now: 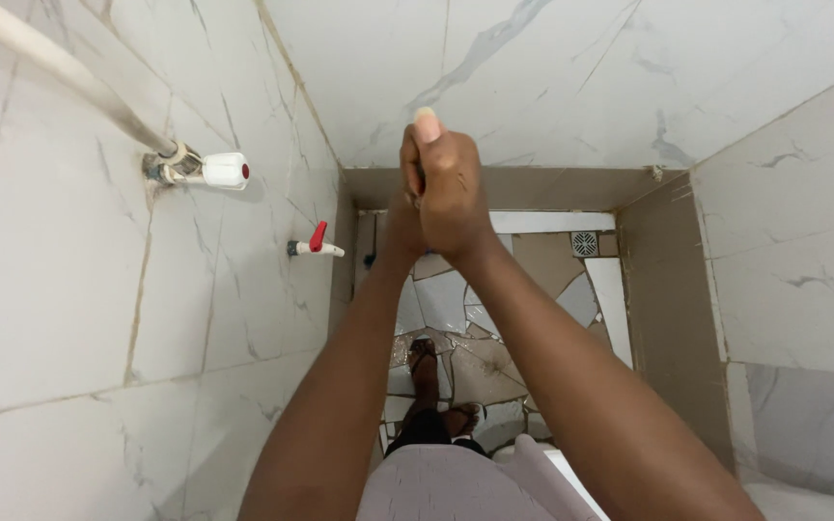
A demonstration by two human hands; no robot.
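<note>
Your right hand's [451,188] fingers [427,125] wrap closed over your left hand [400,224], both clasping a thin dark handle [420,183], mostly hidden, before the marble wall [581,68]. Left: two taps [316,243]. Below: mosaic floor [552,289], drain [584,243].

Both hands were raised and clasped together before the marble wall [629,87], the right hand [451,188] covering the left hand [401,224]. On the left wall a white valve [224,171] and a red-handled tap [317,243] stood. Below was the broken-tile floor [557,265] with a drain [584,243] near its far right corner.
</note>
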